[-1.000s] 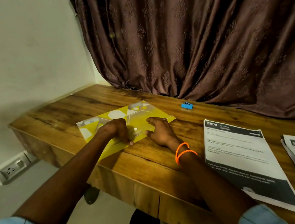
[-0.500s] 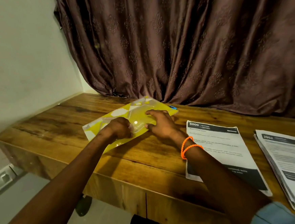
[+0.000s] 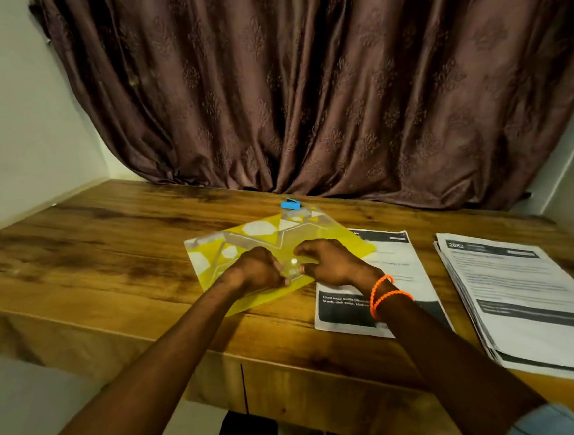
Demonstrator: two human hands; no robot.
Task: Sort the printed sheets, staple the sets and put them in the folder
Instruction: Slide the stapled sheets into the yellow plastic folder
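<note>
In the head view, a yellow folder [image 3: 247, 251] lies flat on the wooden table [image 3: 92, 253] in the middle of the frame, and both hands rest on its clear flap. The left hand [image 3: 259, 271] and the right hand [image 3: 330, 262] have curled fingers that pinch the flap near its round button [image 3: 294, 261], which sits between their fingertips. One printed sheet [image 3: 379, 278] lies just right of the folder, partly under its corner, a stack of sheets [image 3: 524, 288] lies at the right edge, and a small blue stapler [image 3: 290, 204] stands behind the folder.
</note>
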